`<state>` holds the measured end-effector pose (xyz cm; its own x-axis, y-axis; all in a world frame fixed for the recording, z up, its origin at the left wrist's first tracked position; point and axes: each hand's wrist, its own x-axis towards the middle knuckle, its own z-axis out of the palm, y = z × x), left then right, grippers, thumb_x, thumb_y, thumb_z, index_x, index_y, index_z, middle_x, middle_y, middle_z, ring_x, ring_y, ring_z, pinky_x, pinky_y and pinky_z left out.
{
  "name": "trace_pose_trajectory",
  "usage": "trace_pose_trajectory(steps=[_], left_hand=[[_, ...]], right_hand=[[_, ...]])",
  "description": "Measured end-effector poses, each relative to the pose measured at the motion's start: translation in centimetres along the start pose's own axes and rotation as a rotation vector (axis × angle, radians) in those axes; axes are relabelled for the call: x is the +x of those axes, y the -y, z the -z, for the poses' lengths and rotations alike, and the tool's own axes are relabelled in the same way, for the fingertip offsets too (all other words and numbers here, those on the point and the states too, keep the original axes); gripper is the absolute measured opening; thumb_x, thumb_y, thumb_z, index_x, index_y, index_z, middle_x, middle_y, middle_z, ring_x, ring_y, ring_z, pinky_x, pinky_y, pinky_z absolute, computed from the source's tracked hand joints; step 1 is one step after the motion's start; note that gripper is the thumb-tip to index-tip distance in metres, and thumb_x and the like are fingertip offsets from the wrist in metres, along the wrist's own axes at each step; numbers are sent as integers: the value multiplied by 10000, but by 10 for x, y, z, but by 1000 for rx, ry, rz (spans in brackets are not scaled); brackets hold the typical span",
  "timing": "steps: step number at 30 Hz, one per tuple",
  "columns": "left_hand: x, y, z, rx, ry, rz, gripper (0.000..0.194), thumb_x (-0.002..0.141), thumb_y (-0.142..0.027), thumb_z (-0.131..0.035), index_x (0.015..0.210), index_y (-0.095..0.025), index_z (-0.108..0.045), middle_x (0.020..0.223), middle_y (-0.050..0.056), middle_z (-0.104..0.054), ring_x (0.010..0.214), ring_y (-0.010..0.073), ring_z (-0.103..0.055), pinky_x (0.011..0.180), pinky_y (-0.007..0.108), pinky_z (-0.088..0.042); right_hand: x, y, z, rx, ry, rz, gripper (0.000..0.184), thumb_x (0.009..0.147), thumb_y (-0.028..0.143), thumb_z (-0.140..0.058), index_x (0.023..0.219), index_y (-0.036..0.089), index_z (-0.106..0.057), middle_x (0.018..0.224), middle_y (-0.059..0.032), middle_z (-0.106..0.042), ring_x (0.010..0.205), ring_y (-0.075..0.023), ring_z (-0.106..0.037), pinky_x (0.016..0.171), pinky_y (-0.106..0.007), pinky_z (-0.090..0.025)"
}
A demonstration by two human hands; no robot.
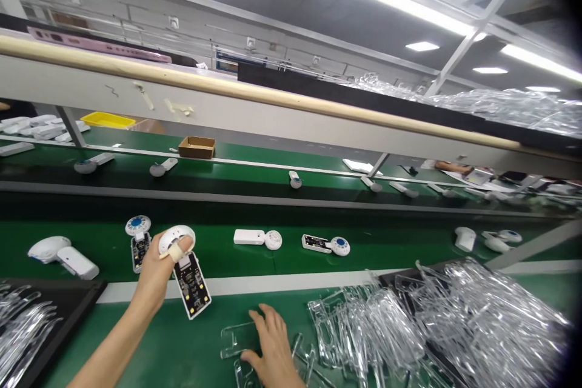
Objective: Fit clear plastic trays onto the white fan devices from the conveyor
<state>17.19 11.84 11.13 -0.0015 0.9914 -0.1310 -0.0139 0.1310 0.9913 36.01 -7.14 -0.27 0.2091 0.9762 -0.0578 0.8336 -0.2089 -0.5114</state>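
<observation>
Fingers of L hand [157, 273] clenched on white round-headed device w/ exposed black circuit board [191, 285], held over green conveyor belt [136, 345]; one finger taped. R hand [273, 339] open, fingers spread, resting on clear moulded plastic insert [239, 339], not gripping. Heap of clear plastic inserts [377, 333] lies at right. Black tray [54, 284] at L holds more clear inserts. Far belt [282, 170]: brown cardboard box [196, 147], contents hidden; yellow tray [108, 120], contents not seen.
</observation>
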Motion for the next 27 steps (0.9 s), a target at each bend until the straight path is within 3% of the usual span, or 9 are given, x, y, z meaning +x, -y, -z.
trace_pose_trajectory(steps=[3, 7, 11, 14, 19, 24, 27], left_hand=[[-9, 8, 6, -155, 50, 99, 536, 627, -497, -714, 1050, -223, -531, 874, 11, -607, 761, 194, -595, 663, 298, -459], [-21, 14, 10, -216, 34, 193, 549, 650, -524, -687, 1075, -220, -518, 955, 36, -626, 835, 219, -624, 696, 313, -466], [-31, 19, 11, -210, 51, 243, 571, 673, -564, -647, 1115, -232, -507, 965, 47, -637, 904, 242, -617, 704, 314, -462], [-43, 21, 4, -215, 54, 248, 610, 668, -561, -656, 1152, -227, -491, 964, 51, -637, 900, 237, -610, 713, 312, -460], [-65, 19, -14, -188, 101, 213, 607, 678, -554, -652, 1167, -239, -480, 1022, 49, -609, 909, 214, -580, 711, 294, -457], [-66, 12, -16, -240, 13, 259, 645, 632, -554, -691, 1148, -220, -498, 975, 57, -619, 843, 214, -602, 659, 293, -463], [-67, 9, -15, -306, 5, 288, 664, 627, -537, -708, 1179, -236, -492, 1015, 68, -629, 892, 231, -610, 681, 297, -475]], right_hand=[[14, 18, -7, -130, 65, 146, 628, 638, 236, -784, 1212, 268, -532, 1164, -91, -570, 1073, -312, -505, 922, -491, -406], [25, 32, -6, -200, 35, 150, 514, 633, 203, -782, 1114, 200, -604, 1011, -95, -605, 955, -309, -550, 841, -477, -464], [23, 49, 21, -48, -119, 155, 438, 786, 212, -620, 1215, 182, -533, 1014, -90, -570, 966, -244, -552, 846, -356, -492], [22, 80, 39, 71, -228, 193, 458, 822, 253, -576, 1267, 195, -485, 963, -77, -559, 931, -231, -561, 795, -327, -515], [29, 122, 34, 92, -285, 172, 450, 782, 204, -599, 1221, 244, -509, 896, -63, -535, 848, -247, -559, 692, -360, -527], [28, 113, 2, -42, -424, 152, 596, 809, 256, -569, 1364, 317, -360, 1058, -125, -540, 894, -317, -559, 707, -469, -516], [27, 100, -1, -77, -355, 127, 667, 836, 264, -521, 1420, 366, -216, 1047, -116, -570, 827, -317, -591, 618, -444, -532]])
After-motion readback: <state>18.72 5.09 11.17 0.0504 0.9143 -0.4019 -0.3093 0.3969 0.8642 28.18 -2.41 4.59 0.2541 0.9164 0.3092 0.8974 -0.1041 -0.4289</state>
